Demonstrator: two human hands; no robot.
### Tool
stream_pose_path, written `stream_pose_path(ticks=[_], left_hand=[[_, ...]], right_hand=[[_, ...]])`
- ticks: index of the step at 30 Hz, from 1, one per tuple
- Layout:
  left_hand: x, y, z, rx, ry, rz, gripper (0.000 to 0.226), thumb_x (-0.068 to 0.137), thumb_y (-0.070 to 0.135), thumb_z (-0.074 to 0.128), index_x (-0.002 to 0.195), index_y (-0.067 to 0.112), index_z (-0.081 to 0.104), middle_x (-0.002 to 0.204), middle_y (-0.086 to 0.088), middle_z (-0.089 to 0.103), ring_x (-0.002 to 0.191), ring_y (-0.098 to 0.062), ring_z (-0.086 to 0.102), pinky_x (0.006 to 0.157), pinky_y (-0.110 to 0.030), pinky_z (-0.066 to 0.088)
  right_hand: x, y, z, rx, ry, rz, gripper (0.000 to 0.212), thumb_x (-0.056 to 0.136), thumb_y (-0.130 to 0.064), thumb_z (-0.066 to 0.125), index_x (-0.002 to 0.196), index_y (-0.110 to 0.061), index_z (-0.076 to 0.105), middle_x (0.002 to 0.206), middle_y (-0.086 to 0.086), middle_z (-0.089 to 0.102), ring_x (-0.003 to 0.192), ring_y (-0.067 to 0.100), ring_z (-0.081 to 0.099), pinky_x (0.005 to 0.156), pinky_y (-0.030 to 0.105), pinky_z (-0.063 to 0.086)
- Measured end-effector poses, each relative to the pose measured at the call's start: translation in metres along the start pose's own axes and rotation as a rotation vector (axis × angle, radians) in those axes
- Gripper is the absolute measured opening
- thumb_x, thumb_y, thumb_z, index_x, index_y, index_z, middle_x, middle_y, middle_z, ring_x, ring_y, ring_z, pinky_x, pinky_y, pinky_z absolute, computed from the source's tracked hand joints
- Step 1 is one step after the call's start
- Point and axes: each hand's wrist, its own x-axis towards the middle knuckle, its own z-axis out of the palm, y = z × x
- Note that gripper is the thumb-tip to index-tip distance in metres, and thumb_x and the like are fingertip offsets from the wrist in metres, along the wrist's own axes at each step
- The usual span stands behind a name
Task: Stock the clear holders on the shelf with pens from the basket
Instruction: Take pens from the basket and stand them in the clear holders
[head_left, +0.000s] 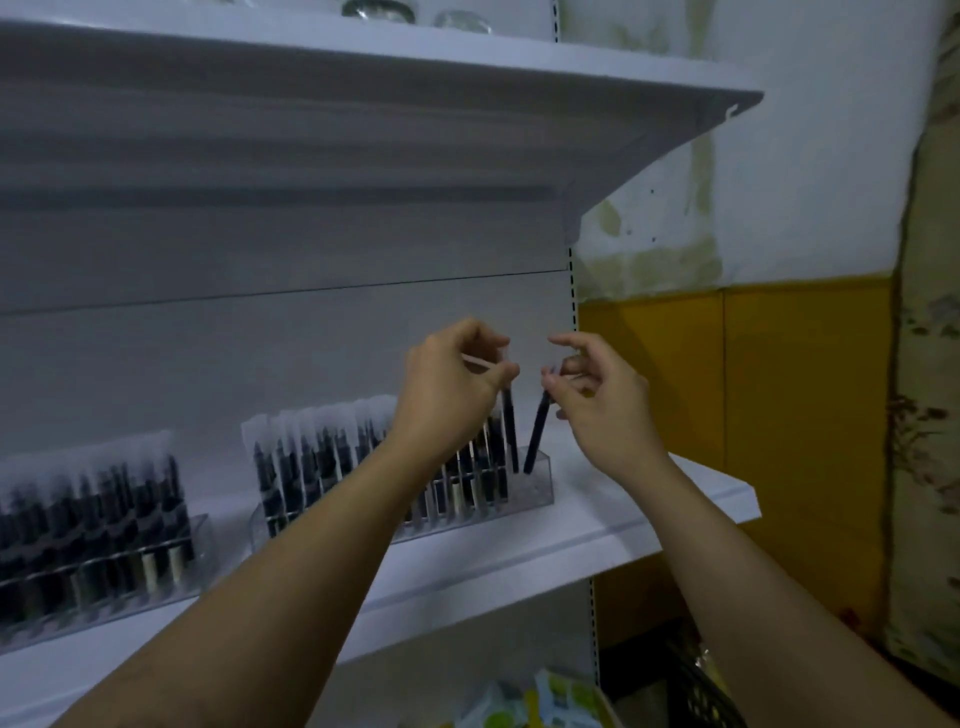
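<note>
A clear holder (540, 480) full of dark packaged pens stands on the white shelf (597, 525), and a second filled holder (200, 540) stands to its left. My left hand (449, 387) pinches the clear top of one dark pen (510, 431) standing upright at the right end of the holder. My right hand (597, 400) pinches the top of another dark pen (536, 434), which leans with its lower end inside the holder's right end. The basket (711, 696) shows only as a dark mesh edge at the bottom right.
An upper white shelf (649, 109) overhangs close above my hands. Coloured packets (561, 699) lie on a lower level. To the right are a stained wall with a yellow panel (753, 389) and a patterned curtain (930, 415).
</note>
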Motion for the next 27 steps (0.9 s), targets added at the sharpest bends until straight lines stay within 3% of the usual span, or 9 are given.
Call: stream_pose_path(ticks=[8,12,17,20,24,27], left_hand=[[0.044,-0.018,0.023,0.091,0.053,0.057,0.013,0.083,0.021,0.073,0.088,0.026,0.062,0.081,0.011,0.064,0.073,0.000,0.064,0.059,-0.004,0.047],[0.051,-0.029,0.035,0.152,0.035,0.060,0.012,0.084,0.020,0.073,0.092,0.019,0.064,0.083,0.007,0.065,0.076,-0.007,0.064,0.067,-0.017,0.053],[0.048,-0.040,0.036,0.204,0.005,0.059,0.013,0.084,0.020,0.073,0.093,0.015,0.065,0.082,0.006,0.065,0.075,-0.006,0.063,0.065,-0.014,0.051],[0.046,-0.041,0.033,0.200,0.010,0.040,0.012,0.084,0.019,0.073,0.093,0.015,0.066,0.084,0.003,0.067,0.076,-0.007,0.064,0.068,-0.020,0.054],[0.046,-0.037,0.029,0.183,0.065,0.057,0.011,0.083,0.021,0.074,0.090,0.018,0.065,0.082,0.007,0.066,0.074,-0.003,0.064,0.065,-0.016,0.052],[0.045,-0.037,0.031,0.181,0.062,0.044,0.011,0.083,0.020,0.073,0.088,0.020,0.064,0.081,0.009,0.065,0.073,-0.001,0.063,0.063,-0.012,0.051]], right_hand=[[0.044,0.029,0.009,-0.014,0.063,-0.024,0.033,0.087,-0.015,0.070,0.114,-0.030,0.057,0.086,-0.010,0.057,0.077,0.012,0.064,0.073,0.040,0.059],[0.055,0.042,0.012,-0.029,0.055,-0.030,0.033,0.086,-0.016,0.071,0.109,-0.035,0.056,0.088,-0.010,0.059,0.077,0.007,0.064,0.071,0.037,0.060],[0.057,0.050,0.019,-0.041,0.012,-0.017,0.031,0.087,-0.017,0.070,0.111,-0.033,0.057,0.090,-0.004,0.061,0.077,0.010,0.064,0.071,0.039,0.059],[0.058,0.051,0.022,-0.047,-0.001,-0.007,0.032,0.087,-0.017,0.070,0.113,-0.031,0.058,0.089,-0.008,0.060,0.075,0.006,0.063,0.069,0.034,0.059],[0.057,0.051,0.026,-0.073,-0.056,-0.004,0.031,0.087,-0.018,0.070,0.110,-0.034,0.058,0.087,-0.013,0.059,0.071,-0.002,0.061,0.065,0.024,0.056],[0.055,0.055,0.028,-0.217,-0.164,0.007,0.025,0.089,-0.021,0.067,0.111,-0.030,0.061,0.088,-0.013,0.061,0.073,0.002,0.059,0.069,0.027,0.053]])
